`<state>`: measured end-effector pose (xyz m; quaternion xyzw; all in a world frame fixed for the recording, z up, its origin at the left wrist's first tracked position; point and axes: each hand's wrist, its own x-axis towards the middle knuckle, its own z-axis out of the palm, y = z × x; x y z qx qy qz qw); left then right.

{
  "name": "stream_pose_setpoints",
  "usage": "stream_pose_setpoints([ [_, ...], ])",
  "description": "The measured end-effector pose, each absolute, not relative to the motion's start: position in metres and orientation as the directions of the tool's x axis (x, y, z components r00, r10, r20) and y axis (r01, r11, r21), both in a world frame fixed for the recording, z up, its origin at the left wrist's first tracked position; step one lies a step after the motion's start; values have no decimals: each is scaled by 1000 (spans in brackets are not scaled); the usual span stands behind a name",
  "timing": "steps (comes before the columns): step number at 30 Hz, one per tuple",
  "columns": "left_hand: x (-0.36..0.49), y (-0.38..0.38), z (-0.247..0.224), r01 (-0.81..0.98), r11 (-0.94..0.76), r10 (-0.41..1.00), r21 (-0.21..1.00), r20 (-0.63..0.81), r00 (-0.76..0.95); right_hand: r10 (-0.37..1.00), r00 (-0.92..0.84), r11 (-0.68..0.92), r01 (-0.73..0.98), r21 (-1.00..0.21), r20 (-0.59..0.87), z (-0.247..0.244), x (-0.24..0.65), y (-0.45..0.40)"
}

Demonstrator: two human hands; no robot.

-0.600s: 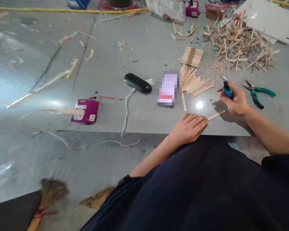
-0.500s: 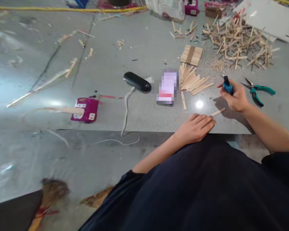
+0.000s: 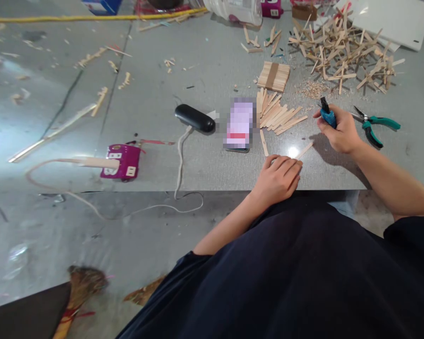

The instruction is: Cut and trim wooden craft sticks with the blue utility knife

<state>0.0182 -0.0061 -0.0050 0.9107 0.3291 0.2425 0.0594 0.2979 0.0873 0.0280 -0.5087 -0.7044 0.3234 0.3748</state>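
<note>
My left hand [image 3: 280, 176] rests on the table near its front edge, fingers pressed together over one end of a thin wooden stick [image 3: 305, 150]. The stick's other end points up and right. To the right, my right hand [image 3: 341, 129] is wrapped round a small blue tool with a black top [image 3: 328, 117], held just above the table. Green-handled pliers [image 3: 371, 125] lie beside that hand. A fan of loose wooden sticks [image 3: 277, 113] lies beyond my left hand, with a banded bundle of sticks [image 3: 273, 76] behind it.
A phone [image 3: 239, 125] and a black oblong case [image 3: 195, 118] lie left of the sticks. A purple power socket [image 3: 122, 161] with a white cable is further left. Crossed sticks [image 3: 342, 52] are heaped at the back right, near a white board [image 3: 392, 23] and a clear jar [image 3: 236, 10].
The view has shifted slightly. My left hand has turned the stick to a steeper angle. The blue tool in my right hand is tilted more to the left.
</note>
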Motion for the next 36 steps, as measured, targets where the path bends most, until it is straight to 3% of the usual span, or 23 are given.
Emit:
stream_pose_setpoints([
  [7, 12, -1, -9, 675, -533, 845, 511, 372, 385, 899, -436, 278, 634, -722, -37, 36, 292, 81],
  [12, 8, 3, -9, 640, -467, 881, 610, 377, 284, 802, -531, 414, 824, -387, -273, 53, 280, 69],
  [18, 5, -5, -7, 505, -409, 912, 760, 328, 245, 811, -454, 416, 891, -182, -369, 62, 274, 67],
  [22, 5, -10, -4, 404, -329, 932, 854, 225, 283, 818, -447, 415, 894, -167, -362, 60, 279, 68],
  [26, 5, 1, 1, 294, -305, 875, 906, 145, 462, 851, -416, 377, 909, -179, -321, 59, 286, 72],
  [31, 2, 27, 6, 382, -535, 844, 754, 452, 290, 884, -395, 320, 901, -293, -249, 55, 296, 78],
  [36, -6, 26, 6, 438, -546, 830, 714, 532, 168, 849, -438, 315, 868, -385, -294, 53, 299, 75],
])
